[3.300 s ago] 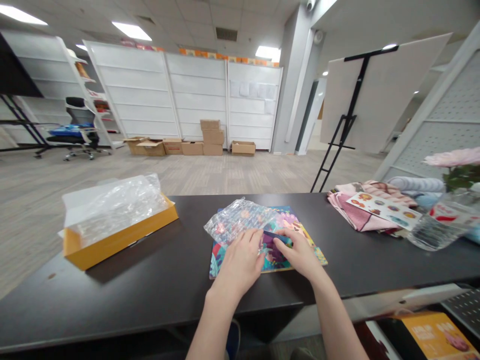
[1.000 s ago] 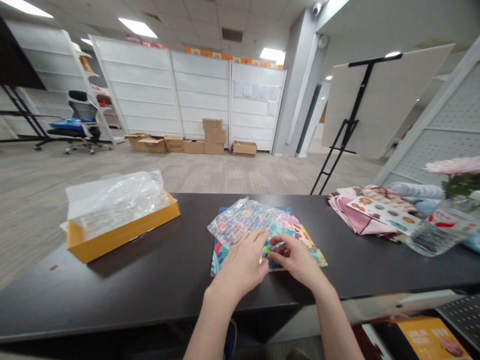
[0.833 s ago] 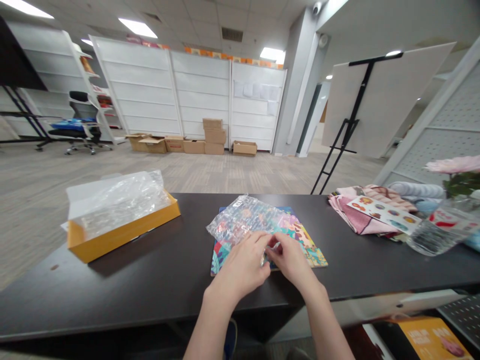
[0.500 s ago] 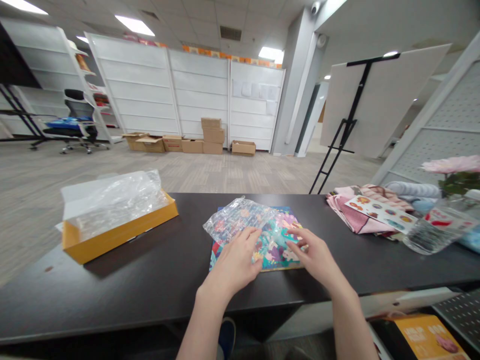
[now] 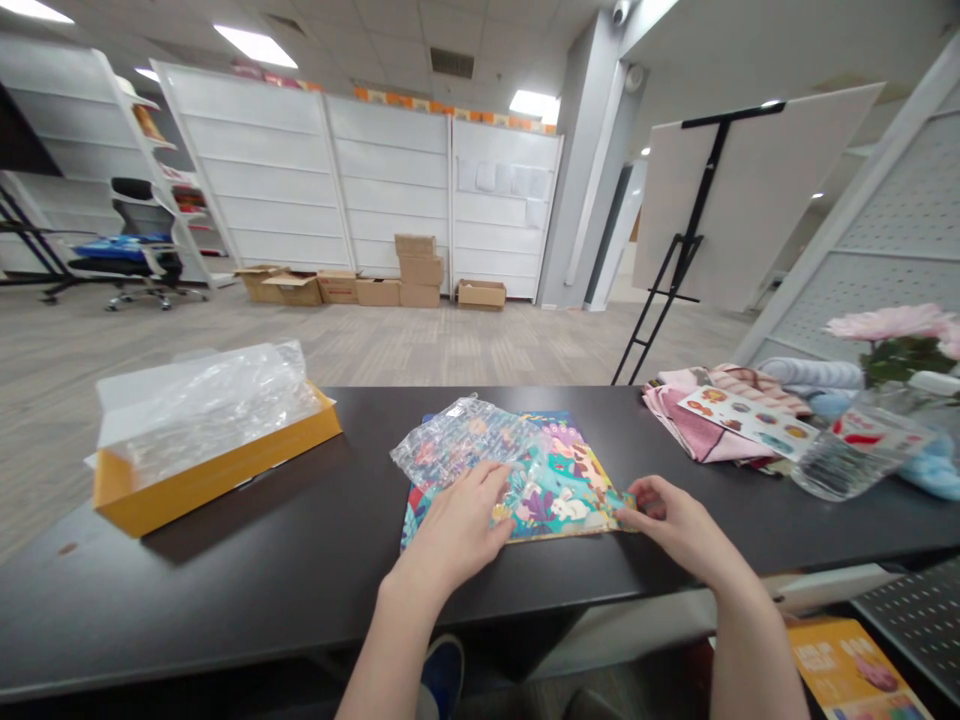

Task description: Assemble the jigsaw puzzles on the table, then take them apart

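A colourful cartoon puzzle board (image 5: 570, 485) lies flat on the black table (image 5: 300, 570) in front of me. A clear plastic bag of pieces (image 5: 457, 450) rests across its far left part. My left hand (image 5: 457, 525) lies flat on the board's left side, fingers stretched out onto the bag's near edge. My right hand (image 5: 679, 525) sits at the board's near right corner with fingers curled, touching that corner; whether the fingers grip it does not show.
An open yellow box (image 5: 202, 450) with crumpled plastic inside stands at the left. At the right lie folded pink cloths (image 5: 697, 430) under a sticker sheet (image 5: 750, 420), a lying clear bottle (image 5: 847, 455), and pink flowers (image 5: 892, 330). An easel stands beyond.
My right hand has moved from the middle of the board out to its near right corner. The left hand stays on the board's left side. The view has shifted slightly to the right.
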{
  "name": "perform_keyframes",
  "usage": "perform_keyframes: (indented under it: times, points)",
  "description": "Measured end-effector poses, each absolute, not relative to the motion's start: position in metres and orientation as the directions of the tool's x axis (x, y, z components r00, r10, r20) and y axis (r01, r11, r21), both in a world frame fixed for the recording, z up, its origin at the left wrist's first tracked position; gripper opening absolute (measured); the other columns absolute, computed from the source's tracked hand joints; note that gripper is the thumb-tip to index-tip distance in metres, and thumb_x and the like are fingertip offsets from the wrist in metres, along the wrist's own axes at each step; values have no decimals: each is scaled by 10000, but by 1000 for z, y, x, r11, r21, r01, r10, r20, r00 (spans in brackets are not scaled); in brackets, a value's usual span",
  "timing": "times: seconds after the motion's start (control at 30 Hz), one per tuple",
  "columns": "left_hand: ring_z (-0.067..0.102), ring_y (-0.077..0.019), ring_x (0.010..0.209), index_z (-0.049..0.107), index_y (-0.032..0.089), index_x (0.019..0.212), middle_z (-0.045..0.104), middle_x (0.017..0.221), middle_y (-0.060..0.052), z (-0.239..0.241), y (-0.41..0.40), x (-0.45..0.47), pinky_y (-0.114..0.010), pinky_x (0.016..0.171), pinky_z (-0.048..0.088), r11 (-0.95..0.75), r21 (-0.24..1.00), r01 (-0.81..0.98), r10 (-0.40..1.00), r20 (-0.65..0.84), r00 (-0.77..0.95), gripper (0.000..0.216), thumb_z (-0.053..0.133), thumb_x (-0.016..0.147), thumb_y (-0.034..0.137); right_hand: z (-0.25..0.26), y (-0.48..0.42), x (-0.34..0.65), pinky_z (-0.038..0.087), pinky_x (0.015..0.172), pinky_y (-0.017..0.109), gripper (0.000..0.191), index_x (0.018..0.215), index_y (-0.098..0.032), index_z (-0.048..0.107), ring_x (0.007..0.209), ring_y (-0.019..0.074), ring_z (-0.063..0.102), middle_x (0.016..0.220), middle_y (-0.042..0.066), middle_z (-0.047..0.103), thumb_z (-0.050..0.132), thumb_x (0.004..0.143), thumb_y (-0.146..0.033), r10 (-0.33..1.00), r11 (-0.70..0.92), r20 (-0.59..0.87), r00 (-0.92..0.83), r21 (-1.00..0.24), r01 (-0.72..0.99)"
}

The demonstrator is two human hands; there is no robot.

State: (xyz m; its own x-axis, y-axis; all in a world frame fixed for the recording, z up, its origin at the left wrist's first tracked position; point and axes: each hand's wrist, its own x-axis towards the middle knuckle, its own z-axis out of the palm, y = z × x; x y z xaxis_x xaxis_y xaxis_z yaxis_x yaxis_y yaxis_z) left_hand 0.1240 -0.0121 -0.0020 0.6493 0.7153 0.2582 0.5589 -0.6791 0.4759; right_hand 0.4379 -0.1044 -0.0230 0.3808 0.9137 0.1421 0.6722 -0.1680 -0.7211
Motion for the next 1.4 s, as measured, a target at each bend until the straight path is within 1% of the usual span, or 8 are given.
perform_keyframes:
  times: [0.27, 0.67, 0.77, 0.9, 1.03, 1.1, 1.23, 1.4]
  points:
    - [607, -268, 1268, 563, 186, 1371, 604, 1409, -127, 0, -14, 127, -443, 1093, 502, -700, 540, 467, 688, 334, 644, 451, 551, 920, 205, -6, -107, 442, 507, 502, 277, 509, 835, -195, 642, 562, 185, 634, 683, 55, 699, 805, 659, -644, 762, -76, 177, 623, -931, 358]
    - [582, -259, 1286, 547, 190, 1402, 596, 1424, -113, 12, -23, 131, -431, 1122, 473, -696, 603, 389, 663, 333, 671, 483, 569, 923, 246, -5, -60, 317, 591, 564, 304, 394, 856, -216, 644, 600, 197, 703, 702, 18, 707, 750, 780, -588, 970, 77, 120, 212, -977, 201]
    - [573, -264, 1289, 552, 195, 1393, 593, 1423, -109, 11, -21, 129, -435, 1115, 477, -697, 586, 413, 669, 325, 668, 466, 550, 929, 245, -10, -55, 315, 626, 772, 374, 343, 989, -215, 721, 914, 256, 756, 971, 89, 771, 668, 863, -529, 981, 128, 165, 100, -945, 301]
    - [552, -273, 1315, 528, 170, 1421, 565, 1462, -118, 9, -19, 124, -448, 1141, 453, -699, 547, 460, 680, 310, 664, 497, 538, 932, 262, -6, -60, 341, 540, 1015, 408, 322, 1037, -217, 766, 1270, 291, 619, 1276, 130, 706, 658, 885, -480, 915, 261, 374, 152, -836, 484]
    - [526, -282, 1348, 513, 168, 1440, 541, 1491, -113, 7, -19, 123, -448, 1160, 433, -696, 521, 494, 687, 283, 669, 574, 598, 880, 260, -4, -79, 387, 601, 762, 356, 453, 1156, -195, 722, 937, 263, 729, 1108, 134, 750, 657, 861, -532, 923, 84, 263, 280, -850, 520]
    - [516, -295, 1360, 504, 172, 1452, 528, 1507, -109, 7, -20, 123, -451, 1162, 432, -690, 515, 509, 690, 254, 678, 637, 650, 842, 285, -6, -90, 405, 578, 707, 350, 435, 1093, -188, 746, 830, 256, 716, 997, 119, 755, 672, 832, -528, 930, -30, 223, 293, -747, 664]
    - [511, -301, 1371, 485, 182, 1474, 513, 1525, -105, 7, -21, 127, -443, 1158, 436, -671, 500, 548, 705, 201, 680, 691, 668, 816, 285, -10, -100, 412, 550, 783, 378, 401, 1022, -180, 774, 806, 258, 693, 999, 120, 721, 699, 783, -493, 950, -125, 187, 251, -509, 852]
    - [520, -296, 1369, 482, 175, 1474, 522, 1515, -117, 8, -21, 131, -439, 1148, 445, -654, 475, 589, 722, 159, 673, 677, 627, 815, 239, -12, -100, 391, 517, 893, 372, 377, 1051, -199, 748, 946, 274, 690, 1078, 113, 677, 732, 790, -471, 963, -106, 181, 201, -430, 897]
